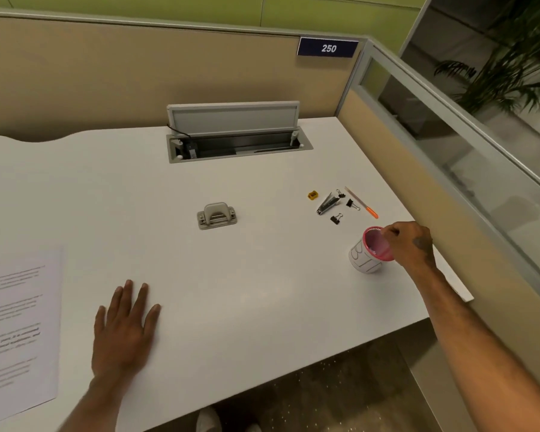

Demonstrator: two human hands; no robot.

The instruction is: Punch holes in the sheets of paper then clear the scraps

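Right hand (407,243) is reaching out to the pink-rimmed cup (370,252) near the right edge of the surface (247,275). Fingers are curling over the far side of the rim, thumb side toward the cup's mouth; grip is narrow and is resting on the rim, though whether it is actually pinching the rim cannot be told. Cup is tilting, its mouth facing toward the camera, white wall with dark lettering below. Forearm is extending straight from the near right corner, wrist slightly bent down.

Left hand (123,325) is lying flat, palm down, on the surface near the near edge; fingers are spread wide and holding nothing.

Sheet of paper (16,332) with printed text is lying just left of the left hand, at the near left part of the surface, apart from the hand. Hole punch (216,216) is sitting upright about mid-surface, well apart from both hands.

Beyond the cup, toward the far right edge: yellow sharpener (312,195), nail clipper (327,203), three black binder clips (335,218), and an orange-tipped pen (362,202), all lying loose and close together. Open cable tray (239,145) is sitting at the far edge.
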